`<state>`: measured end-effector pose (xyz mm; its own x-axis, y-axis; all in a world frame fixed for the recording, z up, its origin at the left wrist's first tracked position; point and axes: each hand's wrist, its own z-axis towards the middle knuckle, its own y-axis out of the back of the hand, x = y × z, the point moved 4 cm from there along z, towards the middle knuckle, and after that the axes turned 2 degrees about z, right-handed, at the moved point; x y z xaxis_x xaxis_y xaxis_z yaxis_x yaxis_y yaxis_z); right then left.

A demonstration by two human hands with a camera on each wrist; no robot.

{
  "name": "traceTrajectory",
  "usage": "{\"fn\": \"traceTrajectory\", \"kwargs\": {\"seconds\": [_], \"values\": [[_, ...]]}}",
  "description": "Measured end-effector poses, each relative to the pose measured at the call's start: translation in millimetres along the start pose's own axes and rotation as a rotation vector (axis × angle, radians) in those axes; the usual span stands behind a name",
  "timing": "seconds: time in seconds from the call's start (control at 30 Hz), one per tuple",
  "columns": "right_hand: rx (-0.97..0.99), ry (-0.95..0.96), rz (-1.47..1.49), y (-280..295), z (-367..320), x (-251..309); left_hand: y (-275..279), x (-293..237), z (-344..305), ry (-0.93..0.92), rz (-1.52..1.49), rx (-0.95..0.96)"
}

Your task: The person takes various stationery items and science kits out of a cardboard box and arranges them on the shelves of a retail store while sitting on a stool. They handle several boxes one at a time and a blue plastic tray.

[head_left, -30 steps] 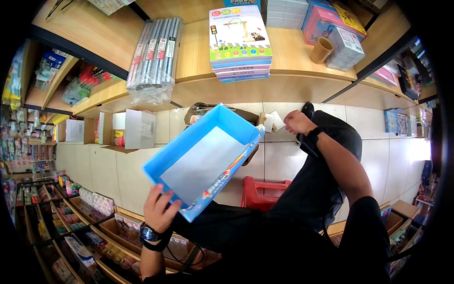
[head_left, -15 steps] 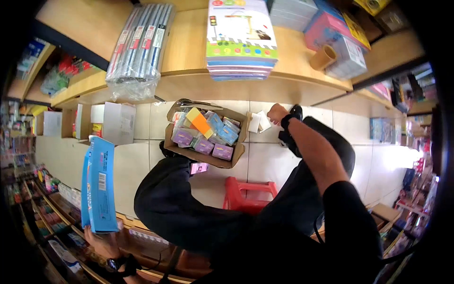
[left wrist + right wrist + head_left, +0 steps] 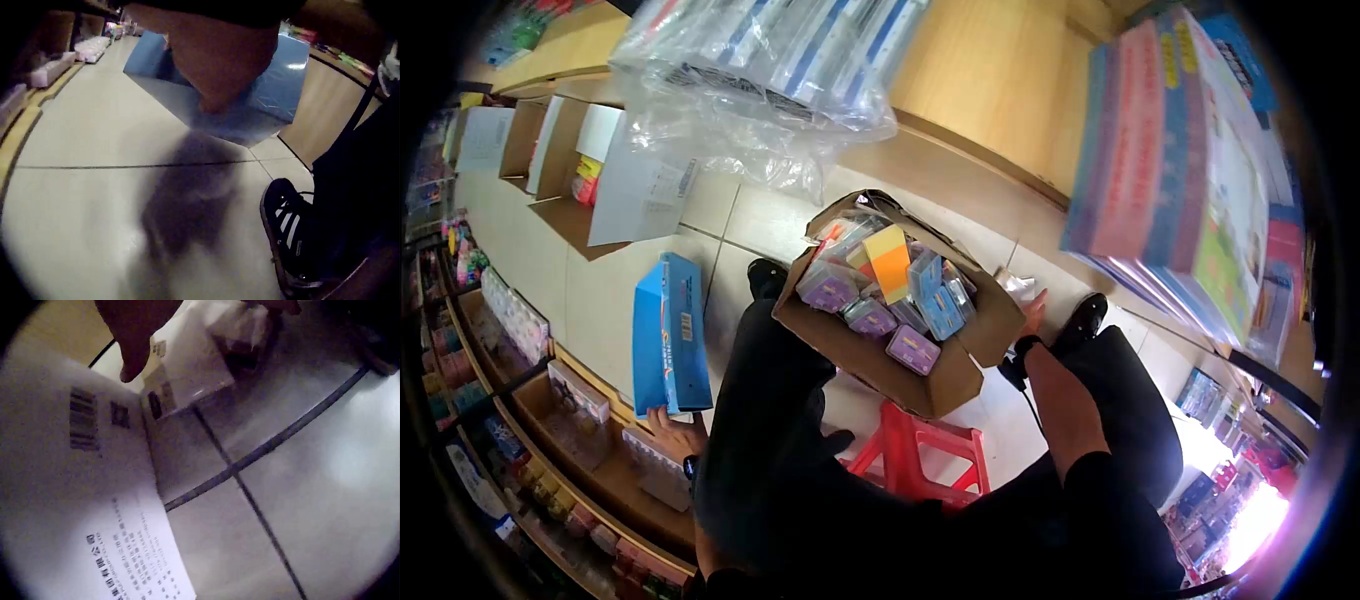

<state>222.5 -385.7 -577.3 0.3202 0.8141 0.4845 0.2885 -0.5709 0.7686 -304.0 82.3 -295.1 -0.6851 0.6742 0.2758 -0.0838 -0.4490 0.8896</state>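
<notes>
My left hand (image 3: 678,432) grips the near lower end of an empty-looking blue cardboard box (image 3: 670,335), which stands on its narrow side left of my leg. In the left wrist view the hand (image 3: 219,62) covers the middle of the blue box (image 3: 278,87). My right hand (image 3: 1034,315) is low beside an open carton (image 3: 940,385), at a small clear-wrapped white package (image 3: 194,369). In the right wrist view the thumb hangs at its left and fingertips show at its upper right; I cannot tell whether they hold it. Purple and blue small packs (image 3: 913,348) fill the carton.
A red plastic stool (image 3: 915,455) stands between my legs. Bagged files (image 3: 770,60) and stacked boxed sets (image 3: 1150,150) jut from the wooden shelf above. More open cartons (image 3: 630,200) stand at the left, with low display bins (image 3: 550,430) along the edge.
The blue box has gone from over the carton to the left and down, uncovering the packs. The head view has turned and moved closer. My right hand stays near the white packages.
</notes>
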Motion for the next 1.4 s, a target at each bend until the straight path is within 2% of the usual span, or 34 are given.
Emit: {"fn": "traceTrajectory", "kwargs": {"seconds": [0.03,0.07,0.1,0.17,0.2,0.23,0.27,0.37,0.43,0.5,0.53,0.57,0.6,0.67,0.7,0.73,0.77,0.8,0.87,0.9,0.93,0.97,1.03,1.07,1.1,1.13,1.2,1.23,1.27,1.3,1.33,1.37,1.4], "values": [[0.114,-0.017,0.173,-17.1,11.0,-19.1,-12.4,-8.4,2.0,0.004,-0.005,0.012],[0.148,-0.009,0.136,-46.4,50.5,-82.2,-25.0,-14.0,1.6,0.089,0.004,0.024],[0.086,-0.062,0.062,-35.8,29.7,-51.6,-37.5,-16.6,-5.8,0.174,0.014,0.04],[-0.026,-0.181,-0.075,-9.7,-19.0,21.6,-58.6,-15.4,-20.7,0.199,-0.025,0.063],[-0.029,-0.184,-0.083,-0.9,-37.9,56.1,-64.4,-17.3,-22.7,0.2,0.006,0.055],[-0.038,-0.176,-0.27,9.3,-54.7,89.4,-69.3,-19.7,-26.4,0.202,0.038,0.048],[-0.048,-0.166,-0.458,15.4,-63.3,107.3,-77.1,-21.2,-31.1,0.207,0.132,0.084],[-0.088,-0.103,-0.475,17.5,-72.2,120.4,-95.6,-34.6,-41.1,0.278,0.118,0.12],[-0.074,-0.15,-0.381,14.5,-67.8,109.7,-115.9,-36.9,-55.3,0.283,0.147,0.181],[-0.058,-0.195,-0.284,7.9,-54.9,87.3,-120.0,-52.6,-54.3,0.262,0.086,0.14],[-0.153,-0.164,-0.257,3.1,-40.4,67.8,-119.9,-52.3,-53.1,0.215,0.109,0.116],[-0.248,-0.134,-0.227,2.3,-32.1,58.0,-115.3,-51.5,-43.8,0.214,0.111,0.112],[-0.244,-0.137,-0.221,4.8,-32.8,60.3,-102.8,-47.7,-21.6,0.259,-0.019,0.136],[-0.255,-0.007,-0.137,12.8,-37.7,69.4,-66.4,-40.2,36.1,0.313,-0.271,0.2],[-0.122,0.035,0.054,-6.8,-5.1,18.4,-45.8,-35.4,70.0,0.323,-0.395,0.238],[0.018,0.051,0.26,-26.7,27.4,-34.7,-35.2,-24.5,98.6,0.396,-0.735,0.351],[0.158,0.039,0.452,-43.3,54.0,-78.5,-19.1,-19.7,126.5,0.43,-0.892,0.435],[0.11,0.037,0.278,-19.0,30.2,-43.9,17.8,-29.6,170.2,0.372,-0.921,0.556],[0.024,0.01,-0.076,28.2,-15.8,22.5,84.7,-56.6,233.7,0.128,-0.845,0.542],[0.024,0.008,-0.061,50.4,-43.0,47.6,109.3,-75.6,253.0,0.003,-0.826,0.586],[-0.08,0.005,-0.095,75.0,-64.5,74.6,121.2,-95.8,258.8,-0.135,-0.883,0.628],[-0.188,-0.001,-0.128,103.2,-87.0,103.2,133.5,-120.4,254.4,-0.381,-0.887,0.574],[-0.163,0.038,-0.046,151.7,-132.3,154.4,130.7,-174.0,216.4,-0.632,-0.568,1.063],[-0.201,0.155,0.074,167.0,-148.7,168.9,120.6,-193.5,187.2,-1.02,-0.576,1.068],[-0.24,0.272,0.195,179.6,-164.8,183.6,98.0,-216.0,152.4,-1.13,-0.4,1.384],[-0.228,0.365,0.219,189.6,-181.2,202.4,76.1,-230.7,114.1,-1.492,-0.203,1.331],[-0.15,0.52,0.241,190.0,-212.4,228.9,5.4,-261.2,47.1,-1.015,0.278,1.099],[-0.015,0.506,0.11,180.9,-222.3,235.0,-0.6,-267.4,54.8,-1.011,0.283,1.086],[0.024,0.647,0.007,171.7,-234.5,248.0,-4.4,-277.1,67.9,-1.001,0.124,1.096],[0.142,0.696,-0.068,161.9,-245.0,258.1,-7.3,-284.4,73.0,-0.997,-0.033,1.105],[0.221,0.755,-0.055,145.1,-247.9,260.0,-57.3,-289.8,46.4,-0.745,-0.094,1.012],[0.279,0.744,-0.132,133.4,-249.8,262.9,-68.3,-293.6,46.9,-0.755,-0.088,1.003],[0.266,0.78,-0.248,119.4,-250.7,263.6,-74.7,-291.9,45.3,-0.666,-0.111,1.035]]}}
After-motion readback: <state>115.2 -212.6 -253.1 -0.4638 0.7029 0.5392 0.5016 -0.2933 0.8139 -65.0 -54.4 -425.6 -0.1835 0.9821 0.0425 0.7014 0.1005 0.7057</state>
